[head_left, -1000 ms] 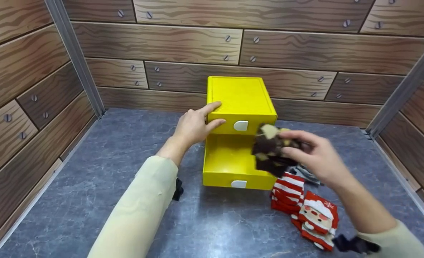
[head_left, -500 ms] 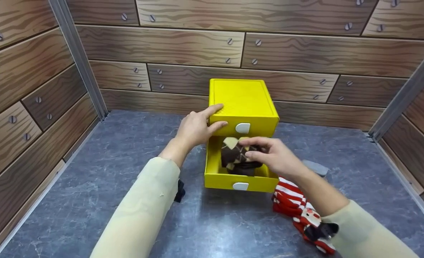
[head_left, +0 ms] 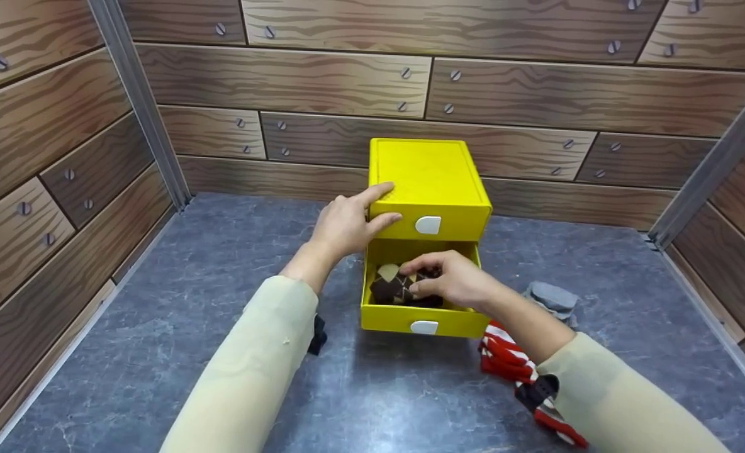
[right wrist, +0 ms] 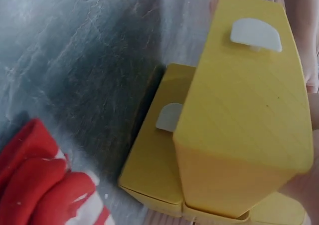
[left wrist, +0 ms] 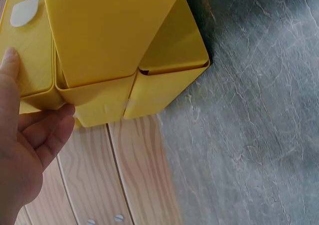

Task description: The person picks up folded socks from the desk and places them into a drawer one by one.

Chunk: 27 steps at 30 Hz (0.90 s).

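Observation:
A yellow drawer cabinet stands near the back wall, its middle drawer pulled out towards me. My left hand grips the cabinet's front left corner, the index finger on top and the thumb on the front face. In the left wrist view, more fingers bend against its side. Inside the pulled-out drawer, my right hand pinches folded dark brown argyle socks between thumb and fingers. The socks lie low, behind the drawer front, and the hand covers part of them.
Red-and-white striped socks lie right of the drawer, with a red sock partly under my right sleeve. Folded grey socks are farther right. Wood-patterned walls enclose the grey marbled tabletop at the back and sides.
My right hand has moved left and down, carrying the brown argyle socks from beside the cabinet into the pulled-out drawer. My left hand has stayed on the cabinet corner.

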Each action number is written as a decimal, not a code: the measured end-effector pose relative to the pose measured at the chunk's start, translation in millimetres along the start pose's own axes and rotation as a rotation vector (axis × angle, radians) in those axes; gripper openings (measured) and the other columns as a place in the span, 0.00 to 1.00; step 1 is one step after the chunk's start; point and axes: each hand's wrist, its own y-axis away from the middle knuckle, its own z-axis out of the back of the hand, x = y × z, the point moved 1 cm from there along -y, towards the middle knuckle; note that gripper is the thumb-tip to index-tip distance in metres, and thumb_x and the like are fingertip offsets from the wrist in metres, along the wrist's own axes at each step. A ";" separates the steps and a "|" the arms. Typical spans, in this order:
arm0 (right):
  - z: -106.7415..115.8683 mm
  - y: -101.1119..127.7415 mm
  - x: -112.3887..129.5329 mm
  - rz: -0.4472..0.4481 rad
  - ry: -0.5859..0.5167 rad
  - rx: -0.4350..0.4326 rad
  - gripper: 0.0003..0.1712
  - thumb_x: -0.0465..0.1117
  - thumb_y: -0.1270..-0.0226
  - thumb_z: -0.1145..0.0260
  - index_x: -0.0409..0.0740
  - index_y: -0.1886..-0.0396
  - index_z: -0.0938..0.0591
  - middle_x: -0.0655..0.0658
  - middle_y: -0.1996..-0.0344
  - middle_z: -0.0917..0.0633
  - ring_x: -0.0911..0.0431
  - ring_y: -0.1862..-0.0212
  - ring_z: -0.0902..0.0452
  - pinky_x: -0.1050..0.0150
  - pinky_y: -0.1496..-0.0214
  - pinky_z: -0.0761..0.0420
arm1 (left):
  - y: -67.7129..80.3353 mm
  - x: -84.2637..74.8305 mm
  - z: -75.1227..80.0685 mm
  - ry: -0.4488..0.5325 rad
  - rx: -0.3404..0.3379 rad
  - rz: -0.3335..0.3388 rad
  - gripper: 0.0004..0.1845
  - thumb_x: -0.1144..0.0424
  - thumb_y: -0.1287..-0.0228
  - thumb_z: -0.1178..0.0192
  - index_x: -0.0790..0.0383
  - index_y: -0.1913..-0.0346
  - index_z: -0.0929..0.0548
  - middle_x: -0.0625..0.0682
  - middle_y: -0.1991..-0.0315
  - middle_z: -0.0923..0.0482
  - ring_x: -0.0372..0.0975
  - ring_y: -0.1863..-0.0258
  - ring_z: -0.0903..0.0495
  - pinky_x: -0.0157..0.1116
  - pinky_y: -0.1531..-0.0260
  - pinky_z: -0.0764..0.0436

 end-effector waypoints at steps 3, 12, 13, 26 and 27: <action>-2.5 -2.0 2.8 0.019 0.052 0.002 0.16 0.35 0.29 0.26 0.42 0.43 0.10 0.43 0.48 0.11 0.50 0.50 0.19 0.56 0.45 0.19 | -0.5 -0.4 -1.0 -0.001 -0.003 -0.008 0.36 0.34 0.26 0.41 0.38 0.19 0.30 0.53 0.77 0.24 0.45 0.76 0.29 0.42 0.65 0.24; -6.0 -2.1 5.1 0.062 0.068 0.090 0.17 0.38 0.29 0.25 0.44 0.42 0.10 0.46 0.51 0.11 0.52 0.55 0.22 0.59 0.51 0.22 | -0.5 -1.1 -2.5 0.001 -0.004 -0.016 0.36 0.35 0.26 0.40 0.40 0.19 0.30 0.52 0.73 0.20 0.46 0.71 0.24 0.43 0.61 0.22; -5.6 -1.9 5.2 0.059 0.062 0.091 0.18 0.38 0.29 0.25 0.44 0.41 0.10 0.46 0.51 0.11 0.52 0.55 0.22 0.59 0.51 0.22 | -0.5 -1.1 -2.3 0.002 -0.004 -0.015 0.36 0.35 0.26 0.40 0.40 0.19 0.30 0.52 0.72 0.20 0.46 0.71 0.23 0.44 0.61 0.21; 10.5 20.0 14.0 0.050 0.072 0.052 0.21 0.41 0.25 0.27 0.43 0.35 0.13 0.42 0.42 0.13 0.46 0.45 0.15 0.51 0.42 0.17 | -0.2 0.1 -0.7 0.007 0.004 0.005 0.36 0.35 0.26 0.40 0.38 0.19 0.31 0.51 0.70 0.18 0.45 0.70 0.23 0.44 0.59 0.21; 13.8 23.9 15.1 0.054 0.070 0.042 0.21 0.41 0.24 0.28 0.42 0.35 0.14 0.41 0.41 0.13 0.44 0.43 0.15 0.48 0.40 0.17 | -0.1 0.0 -0.5 0.006 0.004 0.008 0.36 0.35 0.26 0.40 0.38 0.19 0.31 0.51 0.71 0.18 0.45 0.71 0.23 0.44 0.59 0.21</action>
